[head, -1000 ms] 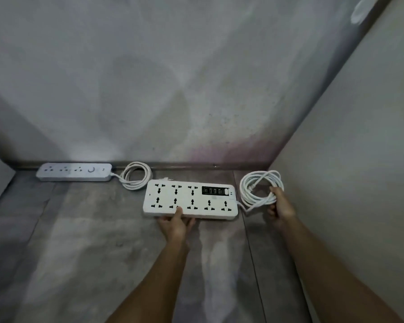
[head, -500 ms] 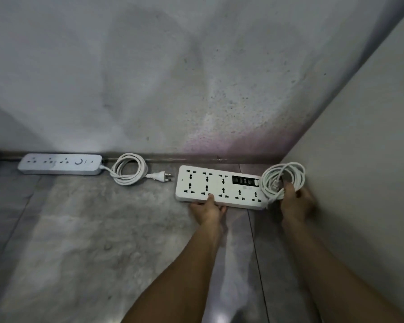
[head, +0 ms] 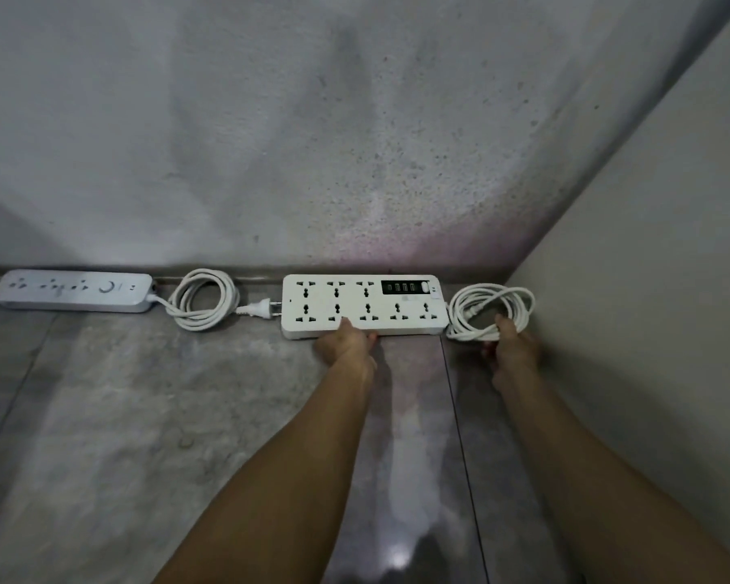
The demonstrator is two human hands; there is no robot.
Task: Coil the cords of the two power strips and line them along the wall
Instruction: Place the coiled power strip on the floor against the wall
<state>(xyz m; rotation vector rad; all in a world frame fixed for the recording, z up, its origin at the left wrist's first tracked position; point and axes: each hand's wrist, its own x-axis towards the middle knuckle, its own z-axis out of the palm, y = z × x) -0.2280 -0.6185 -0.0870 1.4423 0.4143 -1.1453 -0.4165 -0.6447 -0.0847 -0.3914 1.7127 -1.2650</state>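
head view: wide power strip (head: 363, 304) flat on the floor (head: 144, 415) against the wall (head: 312, 141), left hand (head: 346, 343) pressing its near edge, right hand (head: 513, 345) clamped on its coiled cord (head: 492, 307) by the corner, narrow power strip (head: 72, 290) and coil (head: 203, 299) further left.

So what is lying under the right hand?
The right hand holds the near edge of the coiled white cord of the wide power strip. Whatever lies beneath the palm is covered.
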